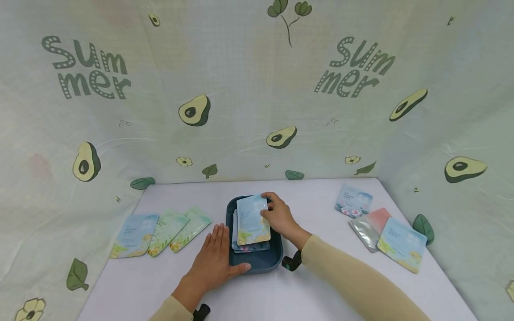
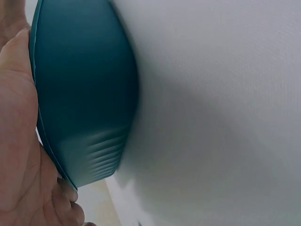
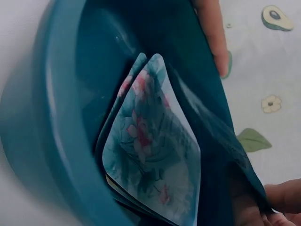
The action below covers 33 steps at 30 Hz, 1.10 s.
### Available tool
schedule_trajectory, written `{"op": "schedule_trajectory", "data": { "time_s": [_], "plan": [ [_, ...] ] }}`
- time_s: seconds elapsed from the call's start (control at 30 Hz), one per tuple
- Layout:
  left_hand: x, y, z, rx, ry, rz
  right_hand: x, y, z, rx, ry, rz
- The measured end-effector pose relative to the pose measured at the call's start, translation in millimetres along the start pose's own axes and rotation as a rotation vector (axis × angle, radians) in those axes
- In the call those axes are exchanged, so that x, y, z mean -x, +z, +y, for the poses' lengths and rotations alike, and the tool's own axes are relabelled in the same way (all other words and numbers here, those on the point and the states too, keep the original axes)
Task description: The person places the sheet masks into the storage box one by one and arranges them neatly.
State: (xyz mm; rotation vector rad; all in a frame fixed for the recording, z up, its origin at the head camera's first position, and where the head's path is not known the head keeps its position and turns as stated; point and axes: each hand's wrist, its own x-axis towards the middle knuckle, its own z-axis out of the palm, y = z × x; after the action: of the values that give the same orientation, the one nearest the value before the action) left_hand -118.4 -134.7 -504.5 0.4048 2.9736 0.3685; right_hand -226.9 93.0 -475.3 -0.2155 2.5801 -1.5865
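Observation:
My right hand (image 1: 279, 217) pinches the right edge of a light-blue face mask sachet (image 1: 253, 220) with yellow flowers at its lower corner. It hangs over a dark blue tray (image 1: 257, 266). Beneath it lie several sachets, the top one printed with pink flowers (image 3: 143, 136); the rest of that stack is mostly covered. Along the tray's left side rests my left hand (image 1: 217, 256), fingers straight and thumb stretched across the near rim. From the left wrist, the palm (image 2: 19, 127) lies against the tray's rim.
On the left, a blue sachet (image 1: 135, 236) and two green ones (image 1: 166, 232) lie side by side. To the right are a blue floral sachet (image 1: 353, 200), a silver and pink one (image 1: 370, 227) and a light-blue one (image 1: 403, 244). A patterned cloth (image 1: 241, 156) stands behind the white table.

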Motion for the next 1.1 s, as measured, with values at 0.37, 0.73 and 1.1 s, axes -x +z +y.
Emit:
{"op": "schedule_trajectory", "data": {
  "time_s": [0.37,0.73,1.1],
  "plan": [
    [-0.7,6.5,-2.5,0.063,0.011,0.019,-3.1,-2.8,4.5,0.312,-0.133,-0.106],
    [-1.3,7.1,-2.2,0.085,-0.001,-0.003,-2.7,0.1,7.6,0.4,-0.214,-0.117],
    [-0.6,5.9,-3.2,0.095,-0.03,-0.013,-5.8,-6.4,2.6,0.383,-0.184,-0.054]
  ]
}}
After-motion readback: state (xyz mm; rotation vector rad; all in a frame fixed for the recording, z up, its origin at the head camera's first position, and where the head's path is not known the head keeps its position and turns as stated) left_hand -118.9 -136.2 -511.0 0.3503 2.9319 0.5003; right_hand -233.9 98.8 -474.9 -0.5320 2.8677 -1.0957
